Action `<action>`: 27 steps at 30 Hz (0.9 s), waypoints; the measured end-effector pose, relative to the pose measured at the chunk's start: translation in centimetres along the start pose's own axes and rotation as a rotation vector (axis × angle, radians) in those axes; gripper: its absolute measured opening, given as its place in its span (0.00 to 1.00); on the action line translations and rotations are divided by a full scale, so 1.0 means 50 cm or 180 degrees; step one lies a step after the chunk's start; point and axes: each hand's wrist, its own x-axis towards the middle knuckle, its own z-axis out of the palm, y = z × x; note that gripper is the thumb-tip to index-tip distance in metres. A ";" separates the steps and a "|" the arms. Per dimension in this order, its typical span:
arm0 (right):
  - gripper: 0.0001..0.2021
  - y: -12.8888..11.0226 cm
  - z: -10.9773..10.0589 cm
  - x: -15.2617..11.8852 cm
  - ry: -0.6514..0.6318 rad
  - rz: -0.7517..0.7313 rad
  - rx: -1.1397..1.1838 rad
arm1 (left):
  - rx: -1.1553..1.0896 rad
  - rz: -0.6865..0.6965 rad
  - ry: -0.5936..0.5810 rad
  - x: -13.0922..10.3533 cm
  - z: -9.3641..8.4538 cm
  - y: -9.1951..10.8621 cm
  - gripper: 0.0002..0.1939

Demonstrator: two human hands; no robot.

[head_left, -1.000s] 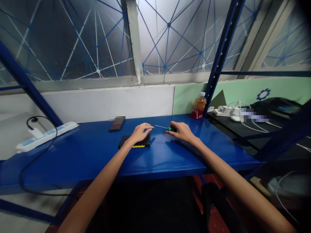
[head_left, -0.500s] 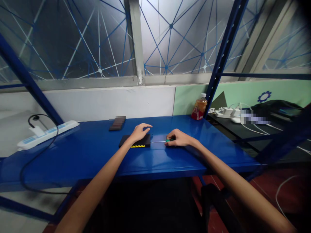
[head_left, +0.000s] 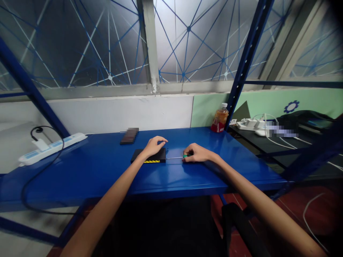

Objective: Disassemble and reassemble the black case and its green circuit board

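A flat black box [head_left: 161, 155] with a yellow-and-black striped strip along its front lies on the blue table. Across its top rests my left hand [head_left: 153, 147], fingers stretched to the right and thumb apart from them. To the right, my right hand [head_left: 197, 152] is closed around the green handle of a screwdriver [head_left: 174, 157]. The screwdriver's thin metal shaft lies level, pointing left, and its tip meets the box's right side. Whether the tip sits in a screw is too small to tell. My fingers hide most of the handle.
The blue table [head_left: 107, 178] has a dark, partly blurred flat object [head_left: 129, 136] behind the box. At the left lies a white power strip [head_left: 53, 148] with a black cable. A drink bottle [head_left: 220, 117] stands at the back right, near a blue metal post [head_left: 242, 64].
My right hand and the screwdriver handle have shifted very slightly down. My left hand and the box look nearly the same.
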 end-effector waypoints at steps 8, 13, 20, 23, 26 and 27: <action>0.20 0.000 0.000 -0.002 0.0076 -0.0030 -0.0032 | 0.0413 -0.0014 -0.0020 -0.006 0.006 0.007 0.13; 0.21 0.002 -0.007 -0.005 0.0097 0.0028 -0.0018 | 0.1194 0.0063 0.0034 -0.018 0.012 0.023 0.18; 0.22 0.008 -0.011 -0.005 0.0132 0.0017 -0.0065 | 0.1821 0.0289 0.0123 -0.024 0.013 0.055 0.18; 0.20 0.006 -0.008 -0.004 0.0117 0.0075 0.0116 | 0.1876 0.0270 -0.0030 -0.031 -0.003 0.054 0.19; 0.20 0.006 -0.004 -0.003 0.0080 0.0049 0.0162 | 0.1707 0.0055 -0.0215 -0.054 -0.030 0.038 0.23; 0.20 0.006 -0.004 -0.002 0.0089 0.0008 0.0136 | 0.1628 -0.0009 -0.0341 -0.064 -0.039 0.031 0.24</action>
